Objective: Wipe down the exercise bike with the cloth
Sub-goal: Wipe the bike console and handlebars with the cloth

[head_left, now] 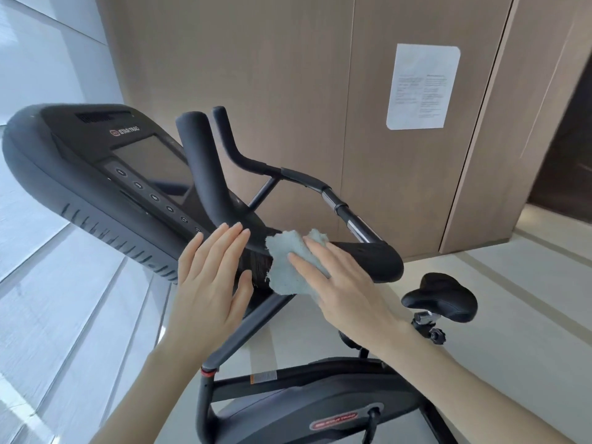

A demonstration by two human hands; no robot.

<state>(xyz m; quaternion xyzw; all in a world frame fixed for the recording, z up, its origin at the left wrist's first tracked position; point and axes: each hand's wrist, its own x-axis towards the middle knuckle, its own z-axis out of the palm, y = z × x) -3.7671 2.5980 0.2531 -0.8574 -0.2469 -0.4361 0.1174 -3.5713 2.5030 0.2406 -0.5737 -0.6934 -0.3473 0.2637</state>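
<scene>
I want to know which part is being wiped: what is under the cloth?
The cloth lies on the bike's black handlebar pad, pressed down by the flat right hand. The pad surface beneath it is covered, so its state cannot be seen.

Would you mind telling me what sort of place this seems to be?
Probably a shared gym or fitness room: a Star Trac exercise bike stands by wood-panelled walls, one bearing a printed notice.

The head view looks forward and down, close above the handlebars (205, 174).
</scene>
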